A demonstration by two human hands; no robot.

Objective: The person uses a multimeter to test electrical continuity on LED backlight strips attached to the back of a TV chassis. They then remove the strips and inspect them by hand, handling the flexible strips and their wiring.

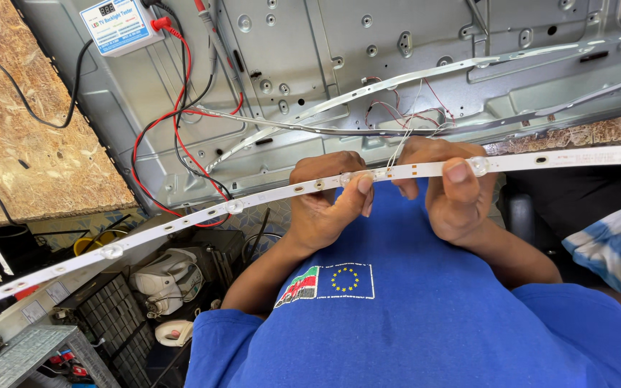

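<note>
Both hands hold one long white LED strip at its middle. Left hand is closed around the strip, thumb pressed on top beside a round lens, fingers curled under. Right hand is also closed on it, thumb flat on the strip near another lens, fingers wrapped behind. The hands sit close together, a short bare stretch of strip between them.

The strip's long axis runs nearly side to side: from the left hand it slopes down and away to the lower left edge of view, from the right hand it goes almost level out to the right edge. It sags a little on the left run. Small round lenses dot its length.

Just beyond the hands, thin white wires rise from the strip toward a grey metal panel. More strips lie on that panel beyond the right hand. Red and black leads loop beyond the left hand, running to a white tester box further out. A chipboard sheet lies far left of the left hand.
</note>
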